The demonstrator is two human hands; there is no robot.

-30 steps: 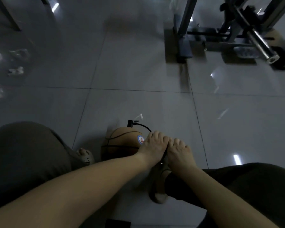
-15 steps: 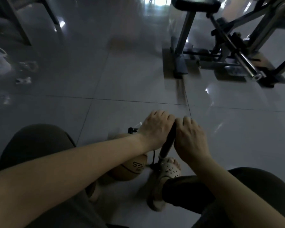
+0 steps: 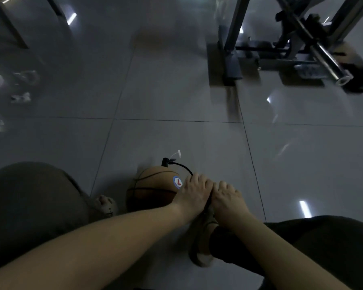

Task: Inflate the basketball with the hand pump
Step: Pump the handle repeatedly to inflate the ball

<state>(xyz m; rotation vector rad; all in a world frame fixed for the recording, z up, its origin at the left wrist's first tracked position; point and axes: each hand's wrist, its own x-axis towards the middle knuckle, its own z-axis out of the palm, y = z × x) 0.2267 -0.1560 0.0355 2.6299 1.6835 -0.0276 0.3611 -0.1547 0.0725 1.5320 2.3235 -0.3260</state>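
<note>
A tan basketball with black seams and a round blue sticker rests on the tiled floor between my feet. A thin black hose arcs from a black fitting at the ball's top toward my hands. My left hand and my right hand sit side by side, both shut on the pump handle, low and next to the ball. The pump's handle and barrel are almost wholly hidden under my hands; only a dark sliver shows between them.
My right foot in a sandal stands under my hands, and my left foot is just left of the ball. A metal exercise machine with a chrome bar stands at the far right. Small pale objects lie far left.
Half a second ago my hands were higher with the pump's rod showing beneath them. They have since moved down, and the rod is hidden again. The camera view tilted down.
</note>
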